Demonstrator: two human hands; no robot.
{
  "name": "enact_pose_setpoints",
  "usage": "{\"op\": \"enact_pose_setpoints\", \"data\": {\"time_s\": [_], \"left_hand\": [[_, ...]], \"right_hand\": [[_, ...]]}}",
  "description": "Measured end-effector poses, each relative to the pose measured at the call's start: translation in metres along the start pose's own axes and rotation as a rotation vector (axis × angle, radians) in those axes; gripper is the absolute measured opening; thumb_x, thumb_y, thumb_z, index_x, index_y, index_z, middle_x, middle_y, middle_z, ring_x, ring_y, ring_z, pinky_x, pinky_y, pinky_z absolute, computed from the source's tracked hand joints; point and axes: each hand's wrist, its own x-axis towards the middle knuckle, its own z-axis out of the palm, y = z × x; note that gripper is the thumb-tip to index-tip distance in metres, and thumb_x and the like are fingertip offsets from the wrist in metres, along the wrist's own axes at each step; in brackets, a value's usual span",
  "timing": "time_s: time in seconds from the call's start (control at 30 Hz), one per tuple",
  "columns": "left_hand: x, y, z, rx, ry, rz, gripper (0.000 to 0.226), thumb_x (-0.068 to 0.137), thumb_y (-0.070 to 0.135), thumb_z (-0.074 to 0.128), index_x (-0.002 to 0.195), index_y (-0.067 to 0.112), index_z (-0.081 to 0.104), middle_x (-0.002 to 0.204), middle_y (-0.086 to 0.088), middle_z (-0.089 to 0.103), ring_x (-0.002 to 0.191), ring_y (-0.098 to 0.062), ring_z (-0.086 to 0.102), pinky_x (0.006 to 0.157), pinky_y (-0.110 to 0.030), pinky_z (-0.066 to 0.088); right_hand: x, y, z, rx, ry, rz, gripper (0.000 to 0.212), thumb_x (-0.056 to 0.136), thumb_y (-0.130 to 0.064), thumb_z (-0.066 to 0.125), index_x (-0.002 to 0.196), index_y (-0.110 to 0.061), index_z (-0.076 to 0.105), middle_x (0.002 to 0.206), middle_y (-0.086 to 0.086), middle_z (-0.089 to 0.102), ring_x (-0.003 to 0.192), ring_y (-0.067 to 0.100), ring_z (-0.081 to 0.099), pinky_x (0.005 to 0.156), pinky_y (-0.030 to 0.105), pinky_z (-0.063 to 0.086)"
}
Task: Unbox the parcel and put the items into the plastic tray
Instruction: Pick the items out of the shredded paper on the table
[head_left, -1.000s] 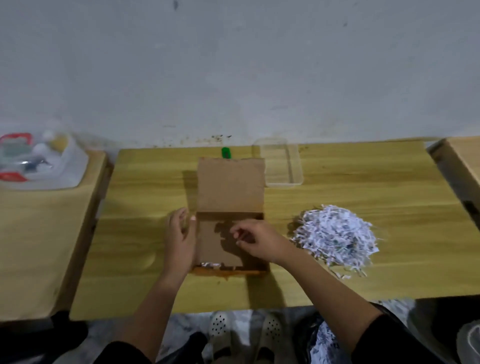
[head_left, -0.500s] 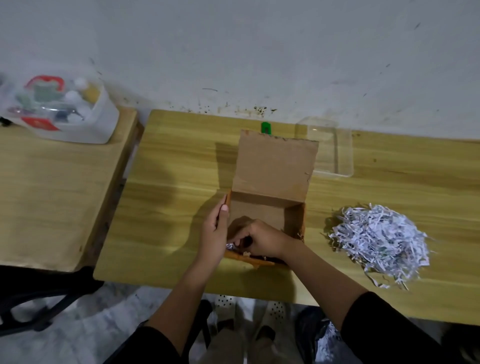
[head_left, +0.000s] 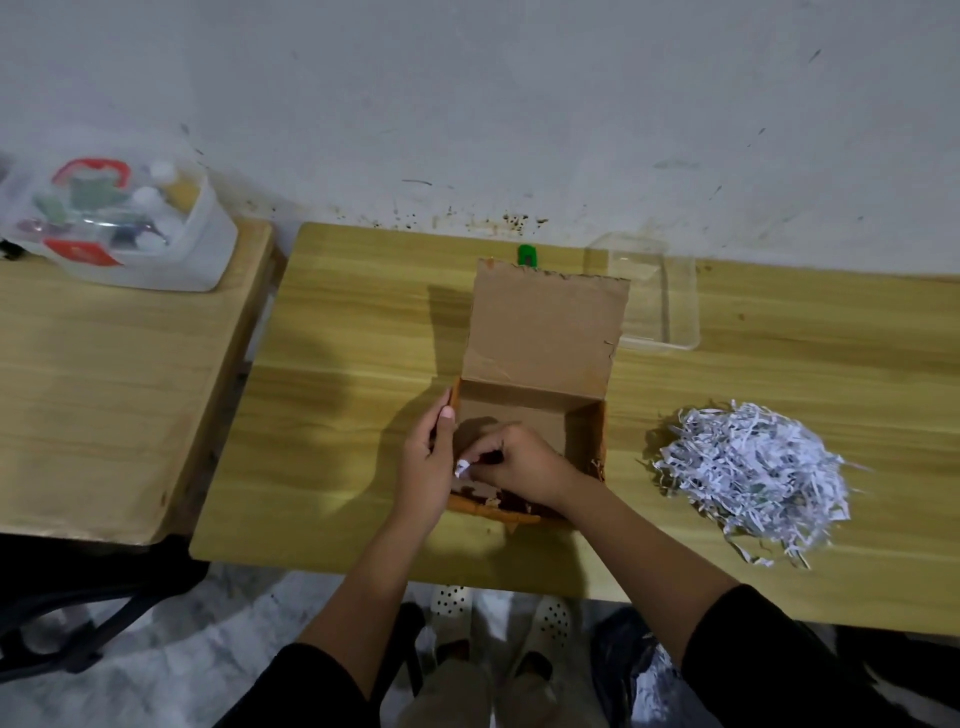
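Note:
An open cardboard box (head_left: 537, 410) stands on the wooden table (head_left: 337, 364) with its lid flap raised toward the wall. My left hand (head_left: 427, 462) rests flat against the box's left wall, fingers straight. My right hand (head_left: 519, 462) reaches into the box near its front left corner and pinches a small white scrap of paper (head_left: 461, 467). A clear plastic tray (head_left: 654, 291) sits behind the box to the right, with nothing visible in it. A pile of shredded white paper (head_left: 748, 467) lies on the table right of the box.
A green object (head_left: 527, 254) peeks out behind the box lid. On a second table at the left stands a translucent bin (head_left: 124, 228) with several bottles and tools. A gap separates the two tables. My feet show under the table's front edge.
My right hand went down to the box's front left corner and came up pinching a white paper scrap. The camera view shifted left and downward.

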Motion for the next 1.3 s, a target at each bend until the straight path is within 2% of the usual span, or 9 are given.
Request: {"op": "enact_pose_setpoints", "data": {"time_s": [0.37, 0.5, 0.6, 0.8, 0.9, 0.97, 1.1, 1.2, 1.3], "left_hand": [[0.001, 0.01, -0.001, 0.221, 0.025, 0.006, 0.037, 0.098, 0.026, 0.041, 0.129, 0.01, 0.053, 0.126, -0.006, 0.06, 0.116, -0.019, 0.054, 0.093, -0.028, 0.042], [-0.002, 0.031, 0.007, 0.492, 0.243, 0.131, 0.031, 0.092, 0.009, 0.05, 0.121, 0.002, 0.058, 0.121, -0.018, 0.061, 0.112, -0.031, 0.057, 0.091, -0.032, 0.042], [-0.014, 0.058, 0.029, 0.488, 0.343, 0.318, 0.036, 0.088, -0.003, 0.049, 0.124, 0.0, 0.054, 0.124, -0.017, 0.056, 0.107, -0.024, 0.055, 0.083, -0.014, 0.035], [-0.041, 0.069, 0.15, 0.561, -0.262, 0.592, 0.036, 0.088, 0.005, 0.051, 0.123, 0.012, 0.058, 0.125, -0.006, 0.057, 0.119, -0.024, 0.053, 0.097, -0.019, 0.033], [-0.057, 0.05, 0.214, 0.796, -0.688, 0.652, 0.046, 0.095, 0.032, 0.046, 0.14, 0.027, 0.039, 0.151, 0.003, 0.028, 0.143, -0.015, 0.014, 0.114, -0.027, 0.013], [-0.052, 0.033, 0.238, 1.029, -0.768, 0.646, 0.055, 0.094, 0.05, 0.038, 0.145, 0.038, 0.021, 0.158, 0.008, 0.007, 0.146, -0.016, -0.004, 0.118, -0.043, 0.005], [-0.017, 0.022, 0.24, 0.994, -0.652, 0.455, 0.051, 0.095, 0.046, 0.037, 0.143, 0.041, 0.021, 0.155, 0.004, 0.021, 0.138, -0.023, 0.03, 0.112, -0.048, 0.03], [-0.007, 0.031, 0.232, 0.843, -0.46, 0.356, 0.045, 0.096, 0.034, 0.043, 0.14, 0.025, 0.037, 0.144, -0.005, 0.043, 0.124, -0.024, 0.047, 0.101, -0.032, 0.039], [-0.018, 0.046, 0.234, 0.607, -0.164, 0.348, 0.041, 0.092, 0.009, 0.051, 0.133, 0.007, 0.047, 0.132, -0.016, 0.048, 0.117, -0.028, 0.048, 0.085, -0.008, 0.025]], "right_hand": [[-0.042, -0.019, -0.061, -0.105, 0.41, 0.112, 0.015, 0.079, -0.012, 0.07, 0.077, 0.003, 0.066, 0.076, 0.008, 0.059, 0.069, 0.017, 0.052, 0.067, 0.032, 0.044], [-0.077, -0.004, -0.096, -0.148, 0.502, 0.138, 0.005, 0.077, -0.007, 0.07, 0.079, -0.003, 0.07, 0.081, 0.015, 0.064, 0.072, 0.025, 0.06, 0.072, 0.036, 0.049], [-0.111, 0.013, -0.126, -0.171, 0.6, 0.178, 0.005, 0.077, -0.001, 0.066, 0.081, -0.001, 0.07, 0.086, 0.02, 0.065, 0.072, 0.025, 0.062, 0.075, 0.034, 0.051], [-0.187, 0.073, -0.165, -0.297, 0.676, 0.298, 0.028, 0.079, -0.006, 0.067, 0.108, -0.003, 0.065, 0.104, 0.02, 0.061, 0.094, 0.031, 0.059, 0.083, 0.026, 0.041], [-0.215, 0.102, -0.165, -0.345, 0.574, 0.313, 0.036, 0.078, -0.009, 0.069, 0.113, -0.004, 0.063, 0.109, 0.019, 0.06, 0.1, 0.031, 0.058, 0.083, 0.02, 0.034], [-0.227, 0.118, -0.17, -0.294, 0.586, 0.332, 0.036, 0.08, -0.01, 0.069, 0.115, -0.005, 0.062, 0.11, 0.015, 0.062, 0.098, 0.026, 0.059, 0.081, 0.016, 0.035], [-0.241, 0.145, -0.189, -0.174, 0.709, 0.455, 0.028, 0.083, -0.002, 0.063, 0.11, -0.001, 0.065, 0.111, 0.02, 0.065, 0.099, 0.029, 0.062, 0.085, 0.024, 0.044], [-0.248, 0.15, -0.2, -0.131, 0.818, 0.499, 0.028, 0.084, -0.001, 0.061, 0.111, 0.001, 0.064, 0.116, 0.019, 0.063, 0.099, 0.021, 0.059, 0.079, 0.01, 0.036], [-0.244, 0.139, -0.201, -0.223, 0.923, 0.408, 0.027, 0.082, -0.003, 0.063, 0.109, -0.003, 0.063, 0.113, 0.016, 0.059, 0.1, 0.026, 0.056, 0.082, 0.017, 0.035]]}}
